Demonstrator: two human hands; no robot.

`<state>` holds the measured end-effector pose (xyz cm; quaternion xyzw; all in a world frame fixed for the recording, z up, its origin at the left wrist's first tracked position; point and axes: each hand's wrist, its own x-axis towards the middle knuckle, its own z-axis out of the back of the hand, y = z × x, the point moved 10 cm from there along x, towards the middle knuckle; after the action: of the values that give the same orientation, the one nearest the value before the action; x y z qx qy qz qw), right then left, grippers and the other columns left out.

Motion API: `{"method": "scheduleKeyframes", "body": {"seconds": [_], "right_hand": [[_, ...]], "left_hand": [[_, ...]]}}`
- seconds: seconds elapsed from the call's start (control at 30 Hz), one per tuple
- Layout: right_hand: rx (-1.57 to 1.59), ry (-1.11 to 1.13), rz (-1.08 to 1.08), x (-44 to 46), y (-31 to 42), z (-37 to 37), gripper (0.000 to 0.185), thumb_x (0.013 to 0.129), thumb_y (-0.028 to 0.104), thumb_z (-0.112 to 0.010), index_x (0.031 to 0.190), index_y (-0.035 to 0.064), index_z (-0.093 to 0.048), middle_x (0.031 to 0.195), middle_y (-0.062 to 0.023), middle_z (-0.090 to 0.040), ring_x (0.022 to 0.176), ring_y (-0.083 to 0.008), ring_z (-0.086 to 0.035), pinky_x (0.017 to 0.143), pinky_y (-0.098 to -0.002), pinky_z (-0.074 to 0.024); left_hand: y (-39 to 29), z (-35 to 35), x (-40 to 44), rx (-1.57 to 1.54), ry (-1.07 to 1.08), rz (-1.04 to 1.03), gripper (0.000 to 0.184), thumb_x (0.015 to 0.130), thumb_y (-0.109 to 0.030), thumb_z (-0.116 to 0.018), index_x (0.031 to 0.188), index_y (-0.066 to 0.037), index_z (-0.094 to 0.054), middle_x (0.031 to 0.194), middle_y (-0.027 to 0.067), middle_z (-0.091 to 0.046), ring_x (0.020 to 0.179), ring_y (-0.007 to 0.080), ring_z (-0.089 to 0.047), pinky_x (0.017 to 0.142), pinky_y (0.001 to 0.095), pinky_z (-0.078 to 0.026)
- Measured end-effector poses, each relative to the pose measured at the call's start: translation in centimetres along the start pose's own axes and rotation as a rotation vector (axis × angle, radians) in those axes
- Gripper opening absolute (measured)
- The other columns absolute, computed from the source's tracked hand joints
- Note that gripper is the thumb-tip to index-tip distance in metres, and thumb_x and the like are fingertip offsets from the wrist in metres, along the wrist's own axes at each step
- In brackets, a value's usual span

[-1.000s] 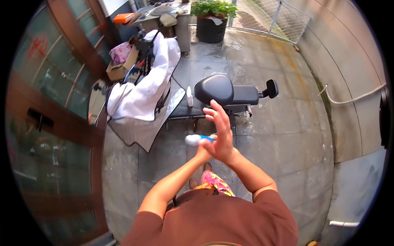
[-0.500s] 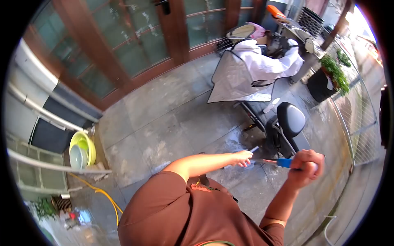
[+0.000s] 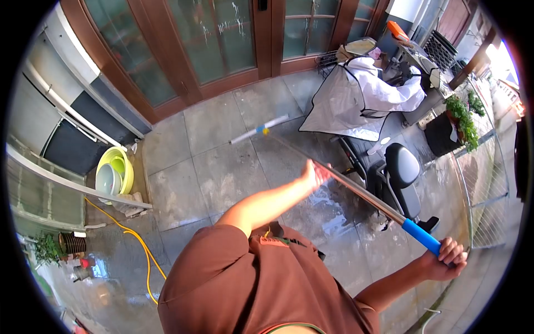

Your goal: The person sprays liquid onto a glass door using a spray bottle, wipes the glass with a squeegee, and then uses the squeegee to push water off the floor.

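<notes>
Since half a second ago, in the head view, the pole has swung out to the left of the scooter, and the white bar at its far end now shows over the paving. The hands are well apart, both closed on the pole: the left hand is curled round the metal shaft just left of the scooter, while the right hand grips the end of the blue handle, nearer the wearer than the scooter's rear. Whether the bar touches the floor I cannot tell.

As far as I can judge, work with the pole is under way, not finished. Pale marks and wet shine remain on the paving left of the scooter, and white streaks are still on the door glass beyond it.

Square grey slabs make up the floor around the scooter. Brown doors stand beyond it to the left; a white cover drapes its front. Well to its left sit a yellow basin and a yellow hose. Right of it are a black planter and a wire fence.
</notes>
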<state>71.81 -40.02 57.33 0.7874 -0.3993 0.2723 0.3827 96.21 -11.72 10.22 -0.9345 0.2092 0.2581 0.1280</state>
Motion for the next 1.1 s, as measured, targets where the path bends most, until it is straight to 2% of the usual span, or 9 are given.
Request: {"method": "scheduleKeyframes", "body": {"seconds": [0.03, 0.1, 0.2, 0.33, 0.37, 0.47, 0.6, 0.83, 1.1], "right_hand": [[-0.030, -0.018, -0.024, -0.9, -0.4, 0.8, 0.027, 0.097, 0.023, -0.047, 0.074, 0.0095, -0.045, 0.063, -0.0025, -0.043, 0.052, -0.0117, -0.040, 0.052, -0.0264, -0.0300], [-0.074, -0.048, -0.057, -3.1, -1.8, 2.2, 0.023, 0.095, 0.021, -0.046, 0.077, 0.0072, -0.050, 0.071, -0.0051, -0.049, 0.061, -0.0141, -0.047, 0.057, -0.0269, -0.0355], [-0.666, -0.297, -0.180, -7.9, -4.5, 6.9, 0.017, 0.092, 0.014, -0.048, 0.089, 0.0005, -0.059, 0.088, -0.0101, -0.057, 0.082, -0.0187, -0.056, 0.071, -0.0286, -0.0437], [-1.420, 0.289, -0.584, -15.3, -11.7, 7.3, 0.024, 0.085, -0.007, -0.051, 0.103, -0.0001, -0.065, 0.104, -0.0111, -0.061, 0.097, -0.0223, -0.059, 0.084, -0.0326, -0.0467], [-1.498, 0.217, -0.821, -18.5, -14.2, 7.5, 0.025, 0.082, -0.006, -0.059, 0.105, 0.0004, -0.066, 0.105, -0.0130, -0.064, 0.096, -0.0261, -0.062, 0.084, -0.0351, -0.0490], [-1.852, 0.678, -0.920, -23.5, -22.5, 0.9, 0.042, 0.074, 0.016, -0.078, 0.114, 0.0104, -0.065, 0.087, -0.0194, -0.068, 0.076, -0.0370, -0.066, 0.070, -0.0418, -0.0528], [-1.539, 0.830, -0.979, -29.4, -32.5, -4.4, 0.071, 0.076, 0.020, -0.078, 0.140, 0.0170, -0.046, 0.089, -0.0209, -0.068, 0.079, -0.0397, -0.067, 0.065, -0.0451, -0.0520], [-1.261, 0.754, -0.825, -28.7, -44.6, -9.3, 0.063, 0.086, 0.016, -0.067, 0.144, 0.0156, -0.042, 0.094, -0.0229, -0.067, 0.083, -0.0404, -0.067, 0.068, -0.0438, -0.0524], [-1.173, 0.779, -0.726, -22.0, -57.5, -12.4, 0.062, 0.086, 0.012, -0.065, 0.144, 0.0158, -0.042, 0.097, -0.0214, -0.067, 0.082, -0.0405, -0.066, 0.067, -0.0447, -0.0520]], "left_hand": [[-3.2, -1.3, -1.8, -0.039, -0.147, -0.048, 0.058, 0.099, -0.057, -0.028, 0.098, -0.003, -0.050, 0.092, 0.0186, -0.067, 0.084, 0.0307, -0.067, 0.075, 0.0476, -0.056], [-6.8, -0.9, 0.8, 0.025, -0.123, -0.011, 0.045, 0.101, -0.047, -0.039, 0.096, -0.004, -0.048, 0.091, 0.0173, -0.066, 0.086, 0.0331, -0.067, 0.077, 0.0508, -0.056], [-13.7, -0.1, 1.9, 0.216, -0.195, -0.066, 0.029, 0.101, -0.035, -0.048, 0.093, -0.006, -0.048, 0.089, 0.0145, -0.065, 0.087, 0.0328, -0.068, 0.079, 0.0512, -0.056], [-22.6, 0.4, 2.2, 0.429, -0.195, -0.159, 0.023, 0.100, -0.033, -0.049, 0.098, -0.011, -0.047, 0.087, 0.0120, -0.065, 0.084, 0.0305, -0.068, 0.076, 0.0503, -0.057], [-24.2, 0.8, 2.3, 0.448, -0.202, -0.171, 0.021, 0.100, -0.033, -0.049, 0.099, -0.012, -0.046, 0.087, 0.0111, -0.064, 0.084, 0.0298, -0.068, 0.075, 0.0498, -0.057], [-29.6, 0.4, 2.7, 0.520, -0.207, -0.219, 0.018, 0.100, -0.033, -0.050, 0.103, -0.016, -0.044, 0.088, 0.0086, -0.064, 0.084, 0.0279, -0.068, 0.073, 0.0483, -0.056], [-36.7, 0.1, 4.0, 0.616, -0.222, -0.329, 0.015, 0.099, -0.030, -0.050, 0.106, -0.018, -0.046, 0.083, 0.0046, -0.063, 0.070, 0.0213, -0.065, 0.060, 0.0423, -0.055], [-49.7, -9.9, 3.3, 0.762, -0.109, -0.656, 0.014, 0.097, -0.014, -0.052, 0.105, -0.011, -0.040, 0.083, 0.0068, -0.057, 0.065, 0.0191, -0.062, 0.055, 0.0350, -0.056], [-60.6, -22.0, 2.7, 0.964, -0.153, -0.962, 0.071, 0.096, -0.008, -0.053, 0.151, -0.015, -0.008, 0.086, 0.0083, -0.054, 0.057, 0.0167, -0.060, 0.049, 0.0323, -0.056]]}}
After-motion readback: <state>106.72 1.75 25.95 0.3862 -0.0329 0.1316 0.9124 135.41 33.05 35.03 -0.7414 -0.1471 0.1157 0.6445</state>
